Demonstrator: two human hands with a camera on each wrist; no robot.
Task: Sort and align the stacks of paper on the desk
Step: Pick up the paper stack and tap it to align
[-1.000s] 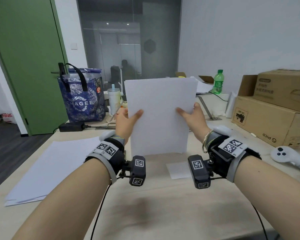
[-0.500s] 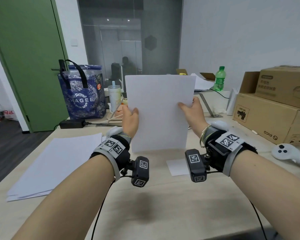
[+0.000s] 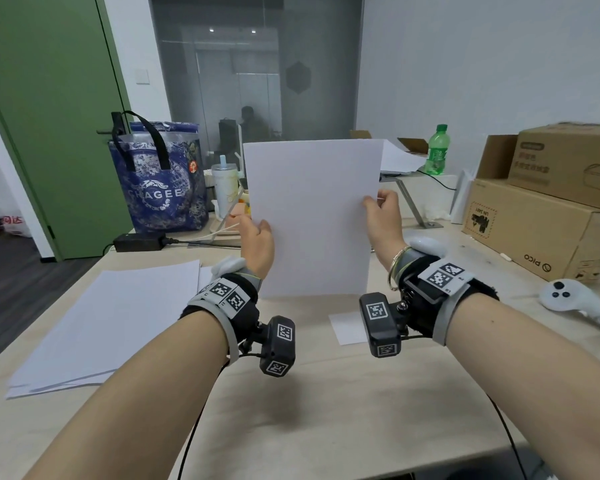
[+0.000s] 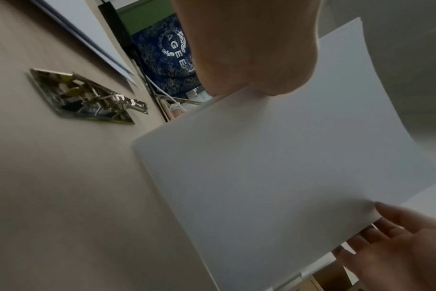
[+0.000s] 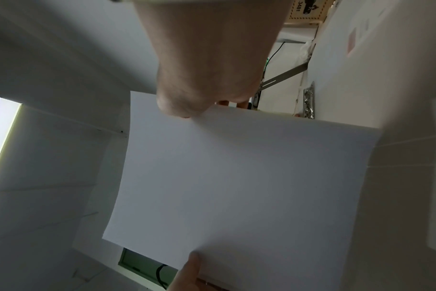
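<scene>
left hand [image 3: 257,242] and right hand [image 3: 383,220] pinch opposite side edges of an upright white paper stack [image 3: 312,216] (bottom edge on pale wooden desk [image 3: 309,410]).

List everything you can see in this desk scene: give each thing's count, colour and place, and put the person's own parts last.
held paper stack: 1, white, upright at the desk's centre
flat paper stack: 1, white, desk left
small sheet: 1, white, under the right wrist
tote bag: 1, blue, back left
power adapter: 1, black, beside the bag
tumbler: 1, white, behind the held stack
bottle: 1, green, back right
cardboard boxes: 2, brown, stacked right
controller: 1, white, right
desk: 1, light wood
left hand: grip on left edge
right hand: grip on right edge
</scene>
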